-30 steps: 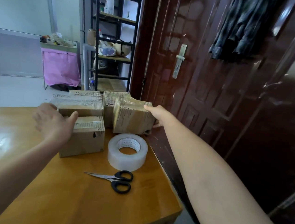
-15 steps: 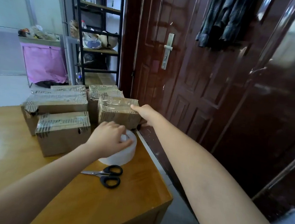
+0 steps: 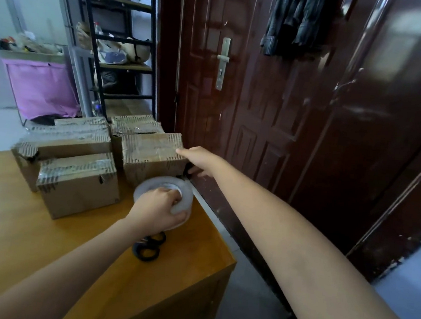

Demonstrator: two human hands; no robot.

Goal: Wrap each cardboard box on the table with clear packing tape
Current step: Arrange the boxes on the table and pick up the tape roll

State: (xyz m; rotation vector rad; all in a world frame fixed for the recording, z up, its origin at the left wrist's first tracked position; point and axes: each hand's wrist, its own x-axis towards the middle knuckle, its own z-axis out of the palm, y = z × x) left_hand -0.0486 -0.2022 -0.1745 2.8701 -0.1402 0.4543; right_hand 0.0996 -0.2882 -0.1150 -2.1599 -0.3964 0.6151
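Several taped cardboard boxes stand at the far side of the wooden table (image 3: pixel 43 259). My right hand (image 3: pixel 199 159) holds the right side of the right-hand box (image 3: pixel 153 158), thumb on its top corner and fingers curled round the far side. My left hand (image 3: pixel 157 212) grips the roll of clear packing tape (image 3: pixel 183 197), which sits in front of that box, with fingers curled into its core. Another small box (image 3: pixel 79 186) stands to the left of the roll, with a longer box (image 3: pixel 66 141) behind it.
Black-handled scissors (image 3: pixel 149 248) lie near the table's right edge, partly under my left wrist. A dark wooden door (image 3: pixel 258 125) runs close along the table's right side. A black shelf rack (image 3: pixel 122 50) and a pink-skirted cart (image 3: pixel 42 86) stand beyond the table.
My left hand moved right from the small box to the tape roll and closed on it. My right hand stayed on the right-hand box. The view swung right.
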